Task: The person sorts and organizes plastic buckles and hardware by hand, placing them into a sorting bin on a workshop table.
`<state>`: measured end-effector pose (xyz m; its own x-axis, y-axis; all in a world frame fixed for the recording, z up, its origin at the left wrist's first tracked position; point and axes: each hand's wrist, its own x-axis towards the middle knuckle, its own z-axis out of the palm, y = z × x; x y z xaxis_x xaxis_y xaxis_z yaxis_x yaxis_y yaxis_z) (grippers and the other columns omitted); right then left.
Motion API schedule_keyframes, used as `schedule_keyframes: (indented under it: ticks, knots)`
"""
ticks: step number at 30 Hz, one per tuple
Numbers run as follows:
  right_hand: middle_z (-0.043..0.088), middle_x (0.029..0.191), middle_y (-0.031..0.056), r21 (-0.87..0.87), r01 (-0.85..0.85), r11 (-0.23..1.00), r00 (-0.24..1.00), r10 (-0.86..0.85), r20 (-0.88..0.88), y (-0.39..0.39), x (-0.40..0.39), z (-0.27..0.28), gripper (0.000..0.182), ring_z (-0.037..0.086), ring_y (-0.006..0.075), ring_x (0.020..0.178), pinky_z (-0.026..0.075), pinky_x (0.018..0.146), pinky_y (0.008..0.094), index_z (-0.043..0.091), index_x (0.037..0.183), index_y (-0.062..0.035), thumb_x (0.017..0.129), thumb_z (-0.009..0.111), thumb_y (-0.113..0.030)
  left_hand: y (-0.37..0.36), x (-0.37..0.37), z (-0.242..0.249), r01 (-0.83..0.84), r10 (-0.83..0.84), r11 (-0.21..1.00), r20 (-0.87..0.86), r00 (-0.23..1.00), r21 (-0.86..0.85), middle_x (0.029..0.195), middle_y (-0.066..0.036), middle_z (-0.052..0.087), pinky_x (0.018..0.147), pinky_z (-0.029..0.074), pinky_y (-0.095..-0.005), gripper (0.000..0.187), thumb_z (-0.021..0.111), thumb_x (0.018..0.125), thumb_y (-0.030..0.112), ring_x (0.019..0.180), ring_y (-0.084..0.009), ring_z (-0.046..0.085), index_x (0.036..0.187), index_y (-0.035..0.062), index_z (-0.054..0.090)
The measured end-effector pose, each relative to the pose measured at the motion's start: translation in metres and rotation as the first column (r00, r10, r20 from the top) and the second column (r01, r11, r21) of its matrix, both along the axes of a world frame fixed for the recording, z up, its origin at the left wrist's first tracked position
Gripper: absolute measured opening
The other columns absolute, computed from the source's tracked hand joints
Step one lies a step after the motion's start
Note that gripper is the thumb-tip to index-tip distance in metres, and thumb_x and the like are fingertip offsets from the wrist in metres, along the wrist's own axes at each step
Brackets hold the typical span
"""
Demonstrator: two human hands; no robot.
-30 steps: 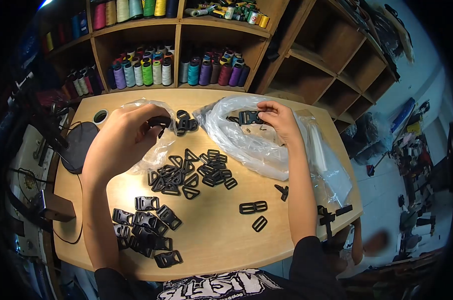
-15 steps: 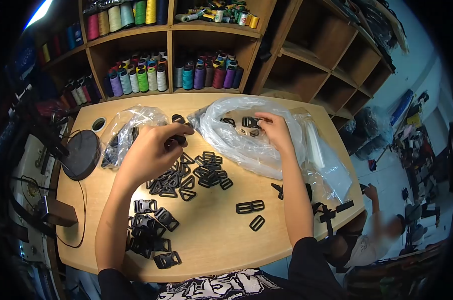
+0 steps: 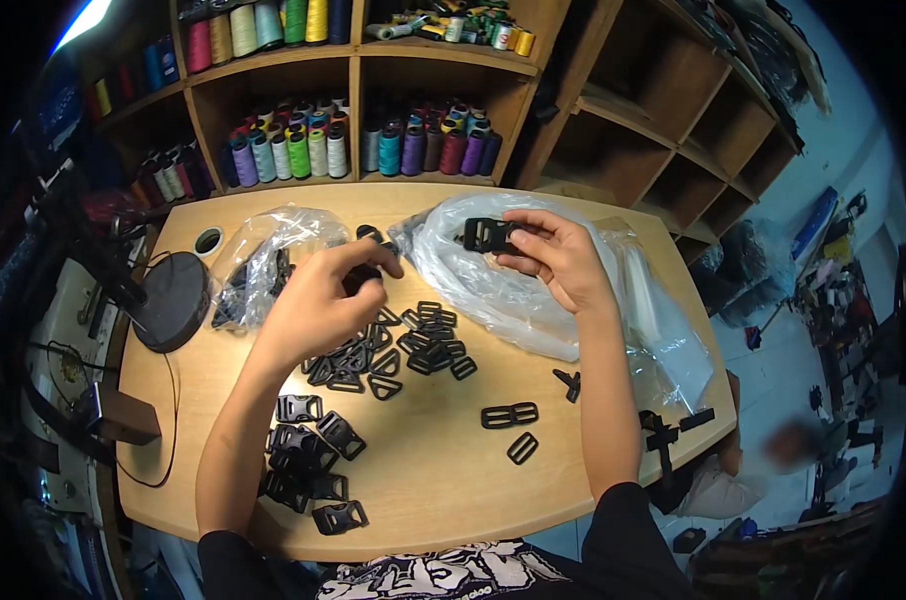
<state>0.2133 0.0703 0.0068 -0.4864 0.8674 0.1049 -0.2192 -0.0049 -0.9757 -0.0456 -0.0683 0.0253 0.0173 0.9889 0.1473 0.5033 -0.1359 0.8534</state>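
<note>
My right hand (image 3: 565, 258) pinches a black side-release buckle (image 3: 485, 235) between thumb and fingers, above the large clear plastic bag (image 3: 453, 285). My left hand (image 3: 323, 300) is curled, with something dark in the shadow of its fingers that I cannot make out. Just beyond its fingertips is a small black piece (image 3: 369, 232). Below the left hand lie black triangular rings (image 3: 345, 362) in a heap, with black strap sliders (image 3: 433, 345) beside them. A pile of black buckles (image 3: 313, 448) sits near my left forearm, partly hidden by it.
Separate sliders (image 3: 510, 415) lie at the centre right. A smaller plastic bag (image 3: 263, 260) with black parts, a tape roll (image 3: 209, 241) and a round black stand base (image 3: 173, 300) are at the left. Shelves with thread spools (image 3: 298, 155) rise behind. Another person (image 3: 723, 485) is at the right.
My right hand has lifted the buckle up from the opening of the large bag and moved it slightly nearer. The left hand stays curled in about the same place. The other person has shifted.
</note>
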Motion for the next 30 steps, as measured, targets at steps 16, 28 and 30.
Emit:
schedule_keyframes:
  ticks: [16,28,30]
  knots:
    - [0.063,0.109,0.0116,0.078,-0.374,0.924,0.927,0.373,0.025,-0.08,-0.051,0.004,0.034,0.065,0.0171,0.1,0.056,0.086,0.0286,0.057,0.115,0.0056,0.085,0.072,-0.002,-0.012,-0.016,0.014,0.181,0.071,0.718,-0.329,0.942,0.672,0.077,-0.007,0.065,0.062,0.049,-0.0333,0.026,0.076,0.072,0.002,0.068,-0.0218,0.063,0.098,0.0092,0.075]
    - [0.068,0.102,0.0182,0.372,-0.735,0.568,0.554,0.185,0.812,-0.175,-0.109,-0.045,0.058,0.068,0.032,0.092,0.054,0.083,0.0396,0.053,0.132,-0.0032,0.08,0.073,-0.021,-0.029,-0.069,0.042,0.026,0.265,0.689,-0.284,0.921,0.725,0.076,-0.004,0.059,0.065,0.052,-0.0282,0.048,0.071,0.084,0.004,0.067,-0.0103,0.057,0.13,0.0143,0.06]
    - [0.068,0.102,0.0184,0.464,-0.743,0.482,0.593,0.154,0.79,-0.187,-0.115,-0.055,0.058,0.067,0.0329,0.092,0.053,0.083,0.0403,0.052,0.131,-0.0026,0.081,0.072,-0.022,-0.043,-0.066,0.055,-0.031,0.264,0.786,-0.291,0.92,0.617,0.083,-0.01,0.063,0.069,0.052,-0.0319,0.051,0.069,0.085,0.009,0.071,-0.0182,0.061,0.134,0.0119,0.055]
